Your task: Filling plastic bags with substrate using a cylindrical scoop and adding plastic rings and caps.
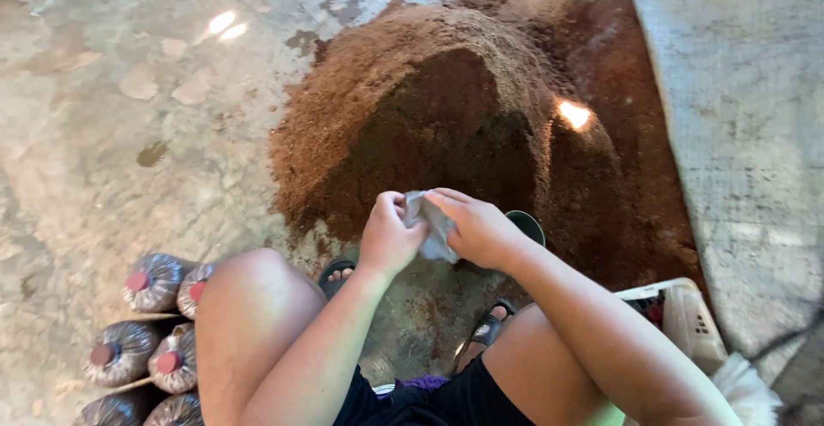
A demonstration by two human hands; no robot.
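Head view
Left hand (388, 239): closed round the left edge of a clear plastic bag (432, 224); fingers (393, 205) curled and pinching the film.
Right hand (481, 230): closed on the right side of the same bag; fingers (448, 200) folded over its top edge, touching the left hand's fingers.
Clear plastic bag: crumpled and small, flat, with nothing visibly in it, held between both sets of fingers, above the floor (129, 117) and between the knees.
Step in hand, as judged: the bag's mouth being rubbed or pulled apart; filling not begun.
Next move, as judged: calls for the two layers of film to be parted with the fingertips, a light pull to either side, until the mouth stands open.
Brown heap (429, 108): loose reddish-brown sawdust-like material, just beyond the fingers, a hollow dug in its near face.
Dark round scoop or bowl (528, 224): just right of the right fingers, partly hidden behind the hand; kind uncertain.
Filled bags with red caps (154, 282): stacked down and to the left of the fingers, beside the left knee.
White crate (678, 306): down and right of the fingers, behind the right arm.
Sandalled feet (336, 273): below the fingers, on the concrete floor.
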